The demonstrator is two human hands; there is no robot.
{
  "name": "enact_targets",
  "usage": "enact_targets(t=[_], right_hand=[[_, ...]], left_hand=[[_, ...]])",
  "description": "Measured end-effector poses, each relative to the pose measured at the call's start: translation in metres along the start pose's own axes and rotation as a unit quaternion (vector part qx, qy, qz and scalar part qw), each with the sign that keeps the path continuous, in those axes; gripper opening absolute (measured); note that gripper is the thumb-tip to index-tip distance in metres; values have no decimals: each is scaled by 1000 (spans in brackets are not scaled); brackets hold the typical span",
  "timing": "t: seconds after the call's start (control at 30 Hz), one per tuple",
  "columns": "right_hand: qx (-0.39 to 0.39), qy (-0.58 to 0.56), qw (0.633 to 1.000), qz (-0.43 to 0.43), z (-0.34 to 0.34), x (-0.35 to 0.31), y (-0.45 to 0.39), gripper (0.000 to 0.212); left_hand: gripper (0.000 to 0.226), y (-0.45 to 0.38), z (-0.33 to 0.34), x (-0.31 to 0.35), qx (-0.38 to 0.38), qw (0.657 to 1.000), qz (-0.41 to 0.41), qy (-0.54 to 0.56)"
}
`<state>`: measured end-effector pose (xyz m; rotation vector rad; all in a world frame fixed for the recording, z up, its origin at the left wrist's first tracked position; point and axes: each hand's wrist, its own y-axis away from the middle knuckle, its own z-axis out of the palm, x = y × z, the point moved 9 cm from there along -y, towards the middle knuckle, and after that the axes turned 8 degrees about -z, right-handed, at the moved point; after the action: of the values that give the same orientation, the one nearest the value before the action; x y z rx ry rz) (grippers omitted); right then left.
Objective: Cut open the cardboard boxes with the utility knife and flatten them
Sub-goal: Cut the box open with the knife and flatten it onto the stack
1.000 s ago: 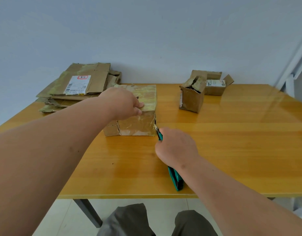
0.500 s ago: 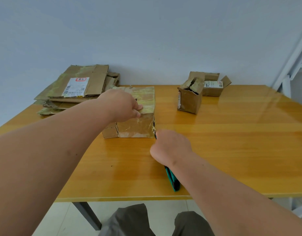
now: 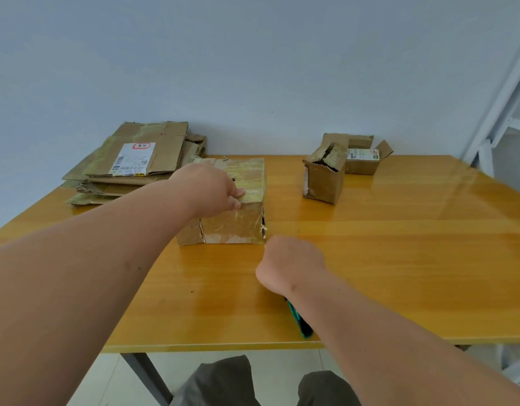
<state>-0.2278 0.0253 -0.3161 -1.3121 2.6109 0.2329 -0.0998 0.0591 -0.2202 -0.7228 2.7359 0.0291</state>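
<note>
Moved: my right hand (image 3: 292,263) has come back toward me from the box's near right corner; a second ago the teal blade end showed just at that corner, now my fist covers it. Left hand and box look unchanged.
Done: a pile (image 3: 135,165) of flattened cardboard lies at upper left of the frame. I judge those boxes finished.
In hand: the taped box (image 3: 235,206), centre frame, on the table (image 3: 399,259). Its near right vertical edge shows a dark slit, so I judge that corner is cut open. It stands as a box, not yet flattened.
Left to do: two small boxes at upper right, the nearer one (image 3: 323,180) with its top torn open, the farther one (image 3: 362,158) with flaps up. Neither is flat.
Progress: somewhere past the middle, I'd guess, with three boxes upright.
Left hand: my left hand (image 3: 209,190) lies palm down on the box's top, fingertips curled over the near top edge, holding it steady. Arm reaches in from lower left.
Right hand: closed in a fist round the knife (image 3: 299,320), knuckles toward the box, just short of its near right corner, not touching it. Only the teal handle end shows, poking out under my wrist toward the table's near edge. Blade is hidden; I cannot tell whether it touches the tabletop.
Next: likely another edge to slit, then press it flat.
</note>
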Motion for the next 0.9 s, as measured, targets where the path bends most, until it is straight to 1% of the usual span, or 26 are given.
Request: enact_targets(t=[0.1, 0.2, 0.33, 0.53, 0.73, 0.9], right_hand=[[-1, -23, 1000, 5, 0, 8, -1, 13], [23, -48, 999, -7, -2, 16, 1, 12], [63, -36, 997, -32, -6, 13, -1, 13], [74, -17, 996, -50, -8, 7, -4, 13], [42, -5, 998, -41, -8, 5, -7, 11], [-8, 9, 999, -33, -7, 2, -7, 12]], left_hand=[[42, -2, -1, 0, 0, 1000, 4, -3], [42, -3, 1, 1, -1, 1000, 8, 1], [43, -4, 0, 1, 4, 1000, 10, 1], [43, -2, 0, 0, 11, 1000, 9, 2], [43, -4, 1, 1, 8, 1000, 11, -5], [43, -5, 1, -1, 10, 1000, 11, 7]])
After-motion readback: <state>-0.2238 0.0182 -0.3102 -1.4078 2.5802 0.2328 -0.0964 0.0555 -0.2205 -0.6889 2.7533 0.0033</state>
